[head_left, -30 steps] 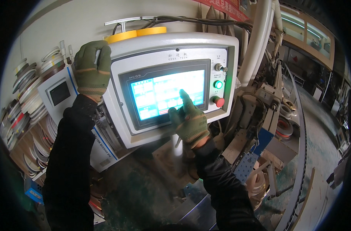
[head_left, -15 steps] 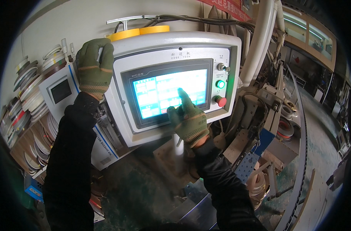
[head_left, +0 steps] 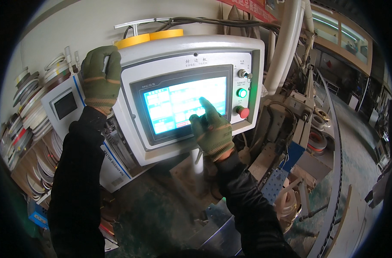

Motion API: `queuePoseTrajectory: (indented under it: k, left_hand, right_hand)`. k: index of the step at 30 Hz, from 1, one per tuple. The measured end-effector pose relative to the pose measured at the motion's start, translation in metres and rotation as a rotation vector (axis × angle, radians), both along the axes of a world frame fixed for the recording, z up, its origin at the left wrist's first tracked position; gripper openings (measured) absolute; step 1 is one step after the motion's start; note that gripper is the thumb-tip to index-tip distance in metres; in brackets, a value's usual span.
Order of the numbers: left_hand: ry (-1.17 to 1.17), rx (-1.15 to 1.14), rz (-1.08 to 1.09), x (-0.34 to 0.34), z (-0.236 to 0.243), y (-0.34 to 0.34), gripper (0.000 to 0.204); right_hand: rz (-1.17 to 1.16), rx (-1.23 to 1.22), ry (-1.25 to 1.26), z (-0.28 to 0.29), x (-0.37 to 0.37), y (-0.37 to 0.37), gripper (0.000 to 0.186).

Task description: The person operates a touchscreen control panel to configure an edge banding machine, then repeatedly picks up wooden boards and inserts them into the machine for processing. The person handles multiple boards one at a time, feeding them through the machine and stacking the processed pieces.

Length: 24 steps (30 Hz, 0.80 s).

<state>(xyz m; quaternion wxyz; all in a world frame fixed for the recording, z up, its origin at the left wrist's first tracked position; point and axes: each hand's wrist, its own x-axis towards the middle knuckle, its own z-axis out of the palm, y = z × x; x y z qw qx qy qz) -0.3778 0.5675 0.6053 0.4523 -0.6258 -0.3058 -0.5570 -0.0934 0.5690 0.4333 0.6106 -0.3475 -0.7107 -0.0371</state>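
Before a pale wall point(head_left: 88, 26), the green-gloved left hand point(head_left: 101, 75) is clamped on the upper left corner of a light-grey metal control box point(head_left: 161, 71); the green-gloved right hand point(head_left: 213, 132), thumb and forefinger apart, points at its glowing rectangular touchscreen point(head_left: 184, 103), contact unclear; best tap squarely with one fingertip, thumb clear

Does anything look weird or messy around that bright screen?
A little: two yellow rolls at the control box's top edge seem oddly placed. The coils on the left look unevenly piled. I see no obvious spill.
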Motion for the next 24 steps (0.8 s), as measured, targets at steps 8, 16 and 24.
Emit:
queuePoseTrajectory:
  k: [8, 16, 24]
  left_hand:
    - [-0.009, -0.076, 0.014, -0.002, -0.002, -0.002, 0.017]
    - [-0.008, -0.022, -0.019, -0.001, -0.001, 0.0, 0.014]
    - [0.018, -0.024, -0.012, -0.004, -0.002, 0.001, 0.016]
  right_hand:
    - [0.021, -0.065, 0.035, 0.003, 0.007, -0.002, 0.059]
    - [-0.004, 0.008, 0.009, 0.012, -0.001, 0.006, 0.059]
    - [-0.046, 0.091, 0.146, 0.011, 0.011, 0.014, 0.051]
